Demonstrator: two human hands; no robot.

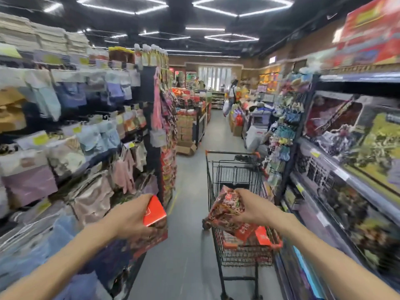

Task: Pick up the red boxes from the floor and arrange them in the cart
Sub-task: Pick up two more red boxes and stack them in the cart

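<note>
Pastel socks and cloth goods (71, 118) hang blurred along the shelving on the left of the aisle. Low in front of them the left hand (129, 217) is closed around a red box (154, 213), fingers wrapped over its near side; the box is tilted, one bright red face turned up and to the right, its long axis running down and away from the wrist toward a darker printed face. It is held in the air, left of the cart and apart from it. Grey floor (188, 213) runs between. Further right, the right hand (252, 210) grips a second red box (227, 210) from above, over the near end of the wire cart (236, 176). That box slants, its long axis dropping from upper left to lower right, printed face toward the camera. More red packs (257, 233) lie in the cart's basket just beneath it. Boxed toys (350, 135) fill the shelves on the far right.
</note>
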